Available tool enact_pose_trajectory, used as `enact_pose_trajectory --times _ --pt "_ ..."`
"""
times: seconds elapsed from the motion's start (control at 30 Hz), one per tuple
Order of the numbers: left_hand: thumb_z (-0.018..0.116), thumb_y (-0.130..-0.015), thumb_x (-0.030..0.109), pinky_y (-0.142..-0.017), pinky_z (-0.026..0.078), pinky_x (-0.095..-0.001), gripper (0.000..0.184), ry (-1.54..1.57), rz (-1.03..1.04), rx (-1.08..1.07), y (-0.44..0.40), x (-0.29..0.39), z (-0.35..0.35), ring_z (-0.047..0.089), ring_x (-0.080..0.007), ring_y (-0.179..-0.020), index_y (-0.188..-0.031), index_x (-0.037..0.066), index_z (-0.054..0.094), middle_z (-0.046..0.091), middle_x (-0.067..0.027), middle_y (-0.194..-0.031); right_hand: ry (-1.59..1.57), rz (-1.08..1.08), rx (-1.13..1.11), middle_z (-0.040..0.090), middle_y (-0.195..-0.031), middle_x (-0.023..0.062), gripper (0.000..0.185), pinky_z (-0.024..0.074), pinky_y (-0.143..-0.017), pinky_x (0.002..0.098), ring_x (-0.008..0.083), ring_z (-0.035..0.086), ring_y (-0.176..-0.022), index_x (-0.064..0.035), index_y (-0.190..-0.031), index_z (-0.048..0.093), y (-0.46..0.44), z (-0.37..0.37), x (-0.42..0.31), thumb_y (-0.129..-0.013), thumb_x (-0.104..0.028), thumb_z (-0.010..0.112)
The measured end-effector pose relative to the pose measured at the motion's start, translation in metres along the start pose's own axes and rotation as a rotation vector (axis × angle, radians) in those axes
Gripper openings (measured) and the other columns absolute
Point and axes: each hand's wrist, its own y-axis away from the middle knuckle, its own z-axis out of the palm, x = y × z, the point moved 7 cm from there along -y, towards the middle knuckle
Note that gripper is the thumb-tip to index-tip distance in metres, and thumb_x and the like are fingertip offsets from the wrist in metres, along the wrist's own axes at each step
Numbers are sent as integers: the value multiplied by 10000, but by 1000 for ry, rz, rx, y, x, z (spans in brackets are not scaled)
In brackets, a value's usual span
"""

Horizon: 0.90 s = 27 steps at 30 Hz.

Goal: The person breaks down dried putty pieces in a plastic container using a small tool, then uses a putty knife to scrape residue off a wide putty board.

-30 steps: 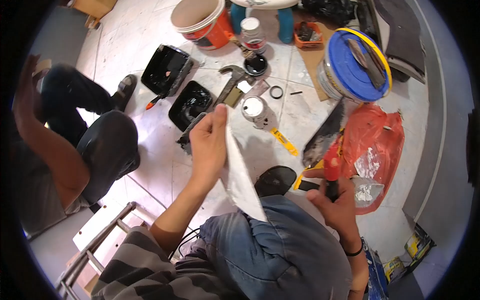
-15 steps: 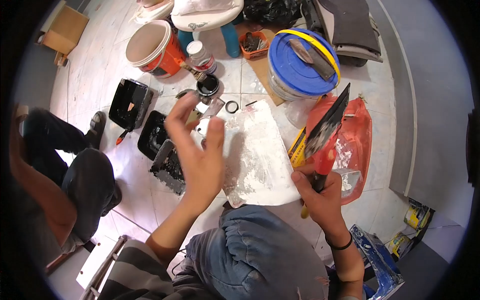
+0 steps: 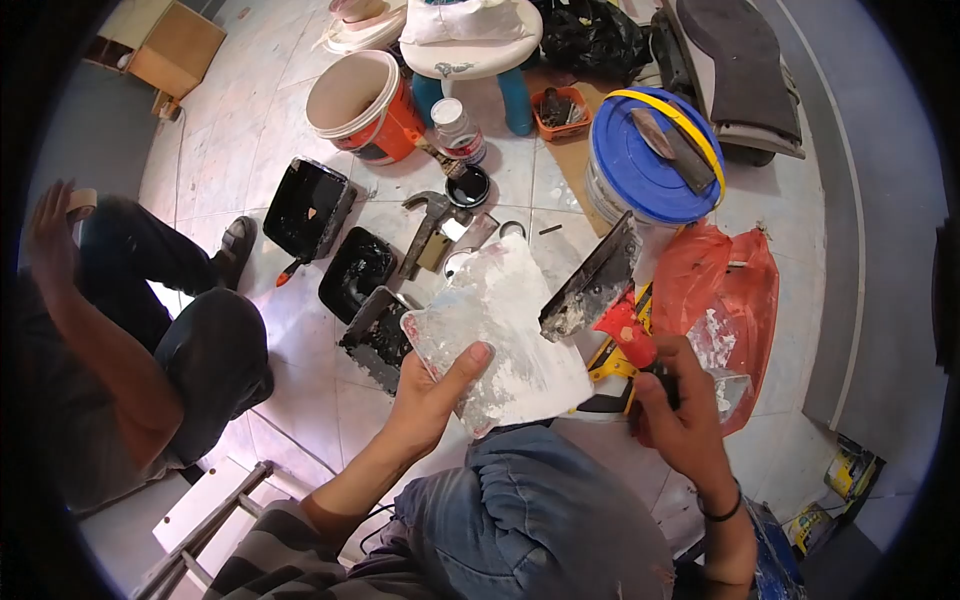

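Beyond your knees spread the tiled floor [image 3: 215, 150], and on the left a second person [image 3: 215, 340] sat with bent legs. Far off stood a stool [image 3: 470, 58]; the blue-lidded tub [image 3: 612, 192] stood on the far right, the orange bucket [image 3: 375, 135] left of it. On the right, near the tub, lay the red bag [image 3: 757, 315].

The white-smeared board [image 3: 510, 325] was in your left hand [image 3: 425, 405], tilted just above your knees. Your thumb pressed its upper face at the near left corner; the other fingers were mostly hidden, presumably bracing it from below. It looked thin, stiff and fairly light, so that corner seemed a fair hold, though the coating could be slick; bare grey patches should give the thumb better purchase.

Left of it lay the black trays [image 3: 355, 275], with the hammer [image 3: 425, 230] just beyond.

Your right hand [image 3: 685, 410] was wrapped around the handle of the knife [image 3: 592, 285], its blade pointing far and left. The blade overlapped the board's right side in view; contact could not be told. Its wide steel probably flexed a little, making the handle the safe hold.
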Motion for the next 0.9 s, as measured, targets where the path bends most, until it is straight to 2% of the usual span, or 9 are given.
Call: enact_pose_trajectory --times 0.03,0.07,0.1,0.17,0.2,0.23,0.3,0.4,0.9 --pt "711 -1017 273 -923 542 -304 484 -1 18 28 -1 -2 -3 671 -149 -1068 -1363 -35 573 694 -88 -1215 100 13 -49 675 -804 130 322 470 -630 326 216 657 -676 -25 -1263 594 3 -5 -4 -986 -154 694" --pt "711 -1017 273 -923 542 -304 484 -2 12 29 -2 -6 -4 671 -149 -1068 -1363 -35 573 694 -88 -1215 196 -27 -68 667 -831 173 279 497 -652 382 324 661 -688 -17 -1231 623 2 -13 -23 -992 -155 665" --pt "710 -1018 277 -915 544 -302 476 15 21 57 -2 -9 -5 674 -148 -1057 -1353 -35 578 695 -92 -1212 195 -23 -66 667 -831 173 279 497 -652 382 324 661 -688 -17 -1231 623 4 -18 -26 -992 -155 665" --pt "708 -1020 280 -908 546 -300 469 33 23 78 -5 -13 -5 677 -146 -1045 -1344 -35 583 696 -96 -1208 599 -305 36 677 -883 180 273 512 -667 428 338 660 -708 -21 -1214 648 11 -29 -50 -961 -119 680" --pt "705 -1021 279 -902 547 -299 457 31 33 94 -5 -14 -5 678 -145 -1041 -1334 -35 591 699 -97 -1199 686 -307 63 674 -939 144 318 510 -660 449 327 640 -749 -58 -1209 695 16 -32 -55 -893 -86 712" --pt "703 -1023 278 -897 547 -299 446 29 42 112 -5 -15 -5 678 -144 -1037 -1323 -35 599 702 -98 -1190 688 -302 63 674 -939 144 318 510 -660 449 327 640 -749 -58 -1209 695 20 -34 -60 -893 -86 712" --pt "699 -1026 272 -892 546 -298 431 5 54 120 -5 -16 -4 679 -142 -1028 -1312 -37 607 707 -96 -1176 1065 -373 74 657 -959 92 411 503 -637 413 280 619 -786 -121 -1237 726 31 -30 -71 -829 -69 734" --pt "691 -1030 263 -883 542 -292 406 -36 75 143 -4 -18 -3 680 -137 -1013 -1290 -41 621 715 -92 -1150 1219 -326 113 643 -982 54 469 495 -621 378 249 593 -790 -179 -1254 744 44 -26 -64 -800 -60 735" --pt "680 -1040 235 -857 541 -279 356 -78 172 141 13 -6 20 677 -123 -997 -1256 -42 623 718 -89 -1123 1231 -400 213 619 -974 64 473 493 -625 361 240 597 -799 -177 -1298 728 43 -22 -69 -839 -60 734"
